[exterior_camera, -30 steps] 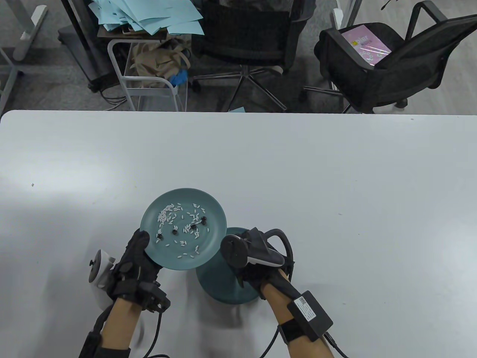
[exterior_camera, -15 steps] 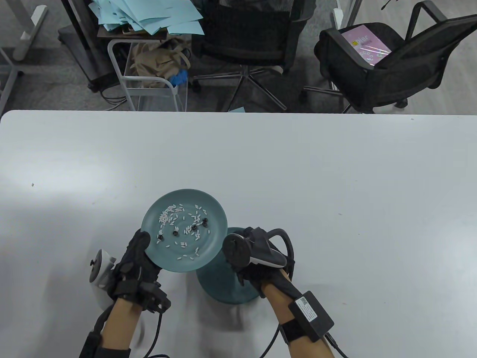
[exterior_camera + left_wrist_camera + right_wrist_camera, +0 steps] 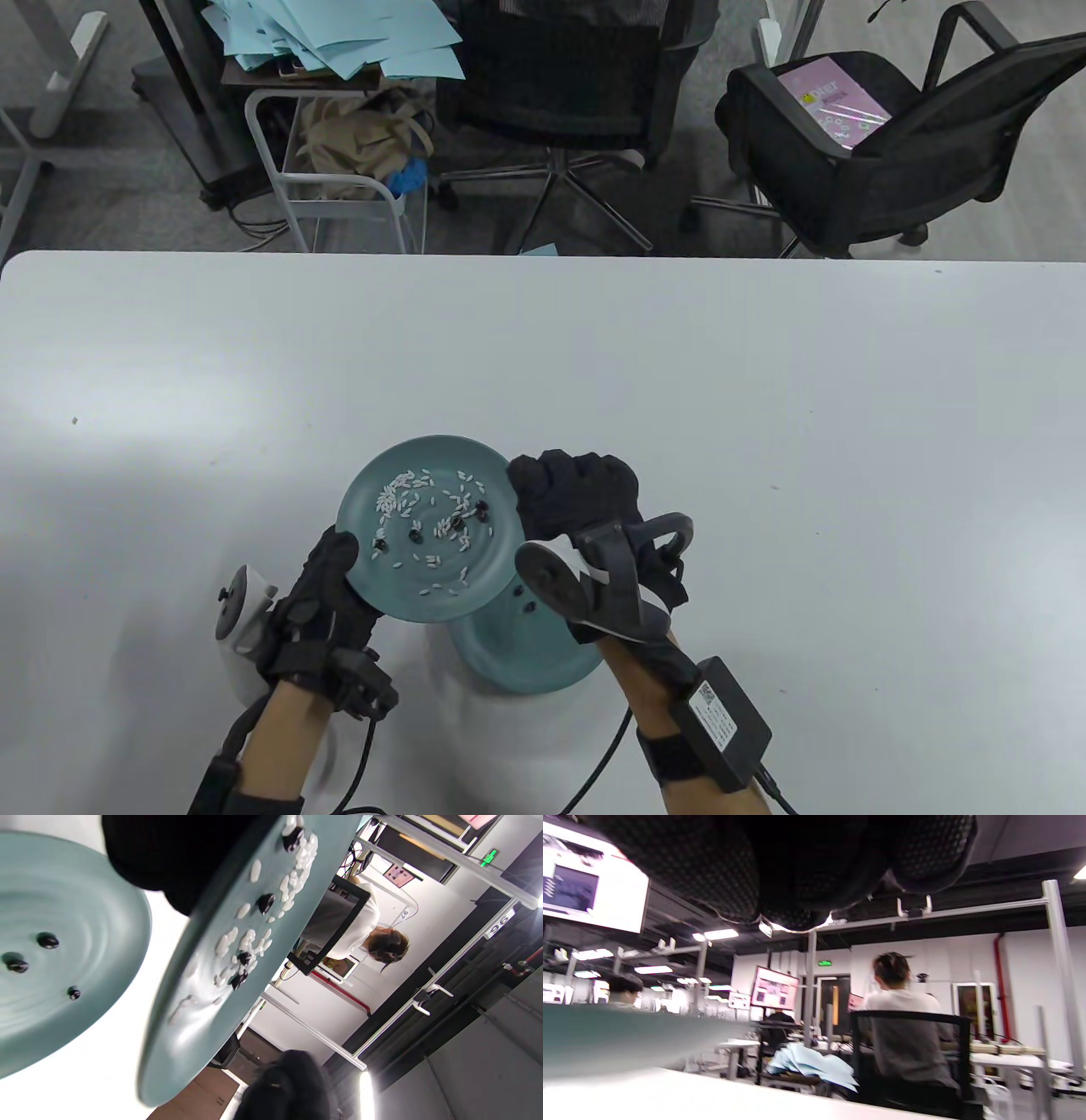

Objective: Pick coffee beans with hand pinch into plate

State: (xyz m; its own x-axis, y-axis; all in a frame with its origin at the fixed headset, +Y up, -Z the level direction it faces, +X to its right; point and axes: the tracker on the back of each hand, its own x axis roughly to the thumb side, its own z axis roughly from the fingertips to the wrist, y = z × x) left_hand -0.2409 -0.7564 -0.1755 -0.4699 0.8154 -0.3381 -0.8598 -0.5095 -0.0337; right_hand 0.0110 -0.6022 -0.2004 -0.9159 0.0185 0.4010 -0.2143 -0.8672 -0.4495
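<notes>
Table view: left hand (image 3: 327, 594) holds teal plate (image 3: 488, 569) of dark beans (image 3: 415, 535); right hand (image 3: 577, 501) grip unclear

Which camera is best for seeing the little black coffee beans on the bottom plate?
The left wrist view. Three coffee beans lie plainly on the lower plate there. In the table view the raised plate and the right hand cover most of it, so only dark specks show. The right wrist view shows none.
</notes>
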